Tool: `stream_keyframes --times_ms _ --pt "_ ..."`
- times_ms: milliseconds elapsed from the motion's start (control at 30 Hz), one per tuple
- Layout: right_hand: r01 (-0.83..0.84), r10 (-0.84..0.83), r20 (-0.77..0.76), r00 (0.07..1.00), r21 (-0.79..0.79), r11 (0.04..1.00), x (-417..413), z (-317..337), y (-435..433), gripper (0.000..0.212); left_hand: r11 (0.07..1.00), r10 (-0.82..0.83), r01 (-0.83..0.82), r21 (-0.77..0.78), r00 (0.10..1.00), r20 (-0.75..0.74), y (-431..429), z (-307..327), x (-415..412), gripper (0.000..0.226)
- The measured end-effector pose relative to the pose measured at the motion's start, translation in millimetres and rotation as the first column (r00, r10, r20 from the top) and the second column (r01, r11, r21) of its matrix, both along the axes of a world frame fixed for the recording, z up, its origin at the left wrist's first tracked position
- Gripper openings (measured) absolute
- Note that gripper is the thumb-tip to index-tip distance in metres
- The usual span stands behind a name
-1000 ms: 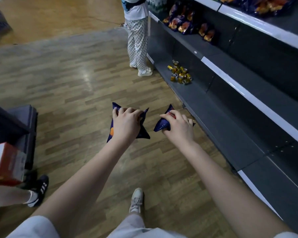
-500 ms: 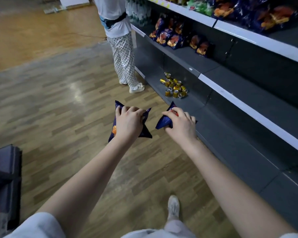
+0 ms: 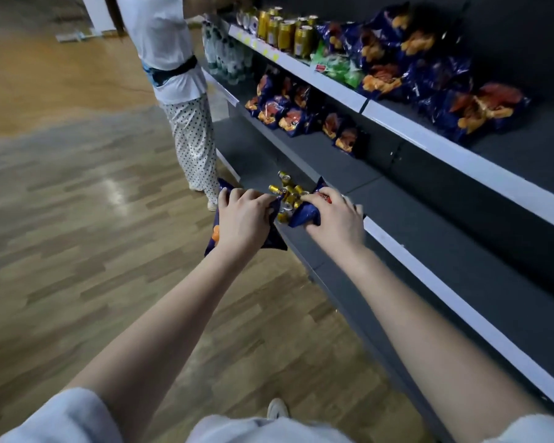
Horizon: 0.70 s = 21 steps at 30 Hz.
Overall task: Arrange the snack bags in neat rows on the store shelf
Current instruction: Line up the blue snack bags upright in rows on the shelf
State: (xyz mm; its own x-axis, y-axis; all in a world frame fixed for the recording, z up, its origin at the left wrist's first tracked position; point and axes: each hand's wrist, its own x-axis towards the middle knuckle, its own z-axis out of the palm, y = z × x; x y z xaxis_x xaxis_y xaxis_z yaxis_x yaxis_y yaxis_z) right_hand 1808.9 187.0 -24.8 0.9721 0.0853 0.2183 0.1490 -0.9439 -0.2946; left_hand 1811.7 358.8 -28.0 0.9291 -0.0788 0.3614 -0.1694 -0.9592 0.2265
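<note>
My left hand (image 3: 242, 219) grips a dark blue snack bag (image 3: 213, 238) from above, over the wooden floor beside the shelving. My right hand (image 3: 333, 220) grips a second dark blue snack bag (image 3: 303, 215) just in front of the middle shelf's white edge (image 3: 406, 254). Both bags are largely hidden under my fingers. More blue snack bags (image 3: 282, 110) lie in a loose cluster farther along the middle shelf, and larger blue bags (image 3: 435, 81) are piled on the upper shelf.
Another person (image 3: 176, 91) in a white top and dotted trousers stands at the shelving ahead. Gold cans (image 3: 287, 190) lie on the bottom shelf; more gold cans (image 3: 285, 30) and green bags (image 3: 339, 68) sit on the upper shelf. Bare dark shelf (image 3: 461, 251) runs to my right.
My view has tilted up and nearer the shelving, showing the upper shelf. Both hands, still holding their bags, sit closer to the shelf edge. The dark cart at left has left view.
</note>
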Motion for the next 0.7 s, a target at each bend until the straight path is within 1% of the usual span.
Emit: stream_keyframes --times_ms 133,267,367,433,533,633,700 --pt "0.049 -0.049 -0.007 0.999 -0.002 0.999 39.9 -2.4 -30.4 0.05 0.996 -0.078 0.079 0.031 0.995 -0.057 -31.0 -3.9 47.2 0.027" --pt "0.109 -0.109 -0.037 0.993 -0.003 0.994 72.2 -12.2 -56.8 0.052 0.994 -0.105 0.105 0.0 0.99 -0.095 -60.5 -6.0 100.4 0.029" --pt "0.178 -0.178 -0.024 0.984 0.024 0.984 94.4 -13.2 -76.3 0.051 0.985 -0.17 0.167 -0.033 0.979 -0.111 -90.7 -3.3 137.8 0.031" --pt "0.218 -0.218 0.011 0.976 0.014 0.976 110.9 -9.3 -90.3 0.051 0.972 -0.232 0.228 -0.064 0.971 -0.065 -113.6 1.6 162.1 0.032" --pt "0.309 -0.308 0.101 0.946 -0.002 0.951 140.0 11.0 -118.0 0.054 0.928 -0.348 0.355 -0.117 0.935 0.072 -153.6 16.3 203.4 0.029" --pt "0.452 -0.458 0.181 0.87 0.073 0.889 162.6 37.8 -151.7 0.054 0.859 -0.478 0.498 -0.117 0.863 0.164 -200.4 39.1 242.4 0.026" --pt "0.529 -0.535 0.209 0.818 0.091 0.844 170.4 49.5 -176.8 0.054 0.8 -0.556 0.588 -0.115 0.8 0.226 -233.4 52.8 262.9 0.025"
